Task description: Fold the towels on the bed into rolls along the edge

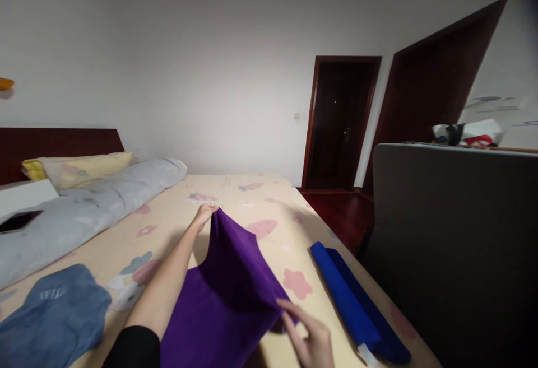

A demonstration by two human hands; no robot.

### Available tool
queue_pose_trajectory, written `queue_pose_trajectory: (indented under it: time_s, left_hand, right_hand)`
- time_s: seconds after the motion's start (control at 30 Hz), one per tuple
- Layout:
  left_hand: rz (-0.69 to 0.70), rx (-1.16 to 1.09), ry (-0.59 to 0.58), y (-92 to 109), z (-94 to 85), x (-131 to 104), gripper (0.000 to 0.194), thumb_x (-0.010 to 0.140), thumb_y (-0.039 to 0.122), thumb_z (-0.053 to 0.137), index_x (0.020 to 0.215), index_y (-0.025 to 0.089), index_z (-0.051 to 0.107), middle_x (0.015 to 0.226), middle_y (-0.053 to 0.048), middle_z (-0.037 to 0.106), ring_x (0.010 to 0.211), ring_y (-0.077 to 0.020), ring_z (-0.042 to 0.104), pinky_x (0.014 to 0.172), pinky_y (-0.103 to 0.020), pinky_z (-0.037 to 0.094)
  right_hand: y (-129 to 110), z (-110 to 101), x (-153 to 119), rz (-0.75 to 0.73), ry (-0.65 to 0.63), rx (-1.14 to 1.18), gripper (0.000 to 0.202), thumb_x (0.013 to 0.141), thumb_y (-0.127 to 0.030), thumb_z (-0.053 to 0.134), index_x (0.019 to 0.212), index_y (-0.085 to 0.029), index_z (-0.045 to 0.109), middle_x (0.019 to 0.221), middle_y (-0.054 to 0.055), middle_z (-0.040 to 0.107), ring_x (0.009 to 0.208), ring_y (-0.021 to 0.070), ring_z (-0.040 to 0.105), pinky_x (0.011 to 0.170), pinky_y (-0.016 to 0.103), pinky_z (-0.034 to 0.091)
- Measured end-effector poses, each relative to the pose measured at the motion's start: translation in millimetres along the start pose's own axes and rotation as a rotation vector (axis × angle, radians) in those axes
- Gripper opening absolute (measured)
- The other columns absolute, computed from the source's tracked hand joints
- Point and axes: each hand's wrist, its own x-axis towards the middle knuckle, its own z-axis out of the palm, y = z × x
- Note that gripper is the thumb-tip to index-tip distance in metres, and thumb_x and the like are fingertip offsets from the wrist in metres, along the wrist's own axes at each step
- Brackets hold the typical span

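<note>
A purple cloth (227, 295) is stretched between my two hands over the bed. My left hand (205, 215) reaches forward, its fingers closed on the far corner and lifting it off the sheet. Nearer to me on the right, my right hand (309, 331) pinches the cloth's right edge between thumb and fingers. The cloth sags in a fold between the two grips, and its near end runs out of view at the bottom. To the right of my right hand lies a folded blue cloth (347, 295) with a white tag.
The bed's patterned sheet (260, 189) lies beneath everything. A grey-blue garment (59, 317) lies at the near left. Behind it are a rolled grey quilt (101, 205), a yellow pillow (88, 166) and a phone (20, 220). A dark grey panel (454, 233) stands beyond the bed's right edge.
</note>
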Motion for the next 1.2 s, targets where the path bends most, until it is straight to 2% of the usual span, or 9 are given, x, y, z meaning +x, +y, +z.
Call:
queue_pose_trajectory:
  time_s: [0.1, 0.2, 0.27, 0.37, 0.6, 0.77, 0.9, 1.07, 1.2]
  left_hand:
    - [0.045, -0.18, 0.063, 22, -45.8, -16, 0.037, 0.077, 0.043, 0.074, 0.097, 0.014, 0.062, 0.084, -0.001, 0.067, 0.071, -0.0137, 0.064, 0.066, -0.028, 0.052]
    - [0.079, -0.295, 0.109, 40, -80.1, -41, 0.049, 0.055, 0.046, 0.086, 0.084, 0.016, 0.061, 0.065, 0.004, 0.062, 0.056, -0.0109, 0.059, 0.056, -0.023, 0.045]
    - [0.083, -0.336, 0.133, 50, -94.9, -59, 0.053, 0.047, 0.047, 0.088, 0.081, 0.016, 0.061, 0.061, 0.005, 0.062, 0.052, -0.01, 0.057, 0.054, -0.022, 0.044]
    - [0.064, -0.358, 0.174, 60, -107.9, -79, 0.055, 0.041, 0.045, 0.09, 0.078, 0.016, 0.061, 0.058, 0.004, 0.063, 0.049, -0.0094, 0.055, 0.051, -0.022, 0.042]
    - [-0.002, -0.338, 0.267, 74, -123.1, -95, 0.046, 0.041, 0.034, 0.092, 0.069, 0.016, 0.06, 0.05, 0.005, 0.059, 0.043, -0.0084, 0.052, 0.046, -0.021, 0.042]
    - [-0.02, -0.344, 0.146, 89, -128.4, -105, 0.039, 0.046, 0.03, 0.089, 0.071, 0.016, 0.063, 0.062, 0.0, 0.065, 0.055, -0.0132, 0.061, 0.057, -0.028, 0.052]
    - [0.009, -0.286, 0.047, 96, -127.5, -115, 0.04, 0.04, 0.02, 0.088, 0.076, 0.015, 0.07, 0.071, -0.004, 0.071, 0.066, -0.0166, 0.065, 0.067, -0.031, 0.053]
    - [0.094, -0.164, 0.075, 94, -124.3, -116, 0.03, 0.042, 0.02, 0.086, 0.068, 0.015, 0.074, 0.067, -0.003, 0.071, 0.067, -0.0159, 0.062, 0.07, -0.029, 0.049]
    - [0.149, -0.083, 0.109, 93, -122.7, -114, 0.019, 0.046, 0.021, 0.084, 0.062, 0.018, 0.074, 0.06, -0.002, 0.07, 0.062, -0.0156, 0.058, 0.063, -0.026, 0.045]
  right_hand:
    - [2, -31, 61, 0.246, 0.054, 0.402, 0.028, 0.076, -0.048, 0.071, 0.088, -0.023, 0.077, 0.088, 0.009, 0.077, 0.082, 0.0262, 0.072, 0.075, 0.036, 0.06]
    - [2, -49, 115, 0.391, 0.083, 0.756, 0.038, 0.061, -0.049, 0.082, 0.087, -0.022, 0.077, 0.08, 0.007, 0.077, 0.073, 0.022, 0.071, 0.073, 0.034, 0.059]
    - [3, -55, 141, 0.429, 0.092, 0.818, 0.043, 0.052, -0.041, 0.089, 0.088, -0.021, 0.076, 0.078, 0.005, 0.076, 0.072, 0.0193, 0.071, 0.072, 0.031, 0.058]
    - [4, -58, 169, 0.442, 0.103, 0.758, 0.048, 0.043, -0.031, 0.092, 0.087, -0.019, 0.075, 0.074, 0.002, 0.074, 0.068, 0.0165, 0.069, 0.069, 0.028, 0.057]
    - [2, -57, 206, 0.338, 0.079, 0.65, 0.043, 0.051, -0.033, 0.087, 0.089, -0.02, 0.075, 0.075, 0.002, 0.073, 0.072, 0.0162, 0.069, 0.071, 0.03, 0.056]
    - [2, -56, 219, 0.268, 0.094, 0.589, 0.044, 0.054, -0.035, 0.086, 0.093, -0.02, 0.075, 0.078, 0.002, 0.073, 0.076, 0.0177, 0.069, 0.074, 0.032, 0.056]
    - [9, -56, 223, 0.241, 0.123, 0.528, 0.051, 0.053, -0.04, 0.085, 0.099, -0.02, 0.075, 0.084, 0.004, 0.075, 0.077, 0.0182, 0.069, 0.075, 0.034, 0.056]
    - [16, -57, 226, 0.19, 0.133, 0.404, 0.052, 0.057, -0.05, 0.08, 0.097, -0.017, 0.074, 0.087, 0.009, 0.077, 0.079, 0.0226, 0.07, 0.077, 0.039, 0.057]
    - [13, -61, 230, 0.139, 0.141, 0.289, 0.042, 0.061, -0.049, 0.076, 0.09, -0.019, 0.075, 0.089, 0.009, 0.077, 0.082, 0.0253, 0.07, 0.081, 0.042, 0.056]
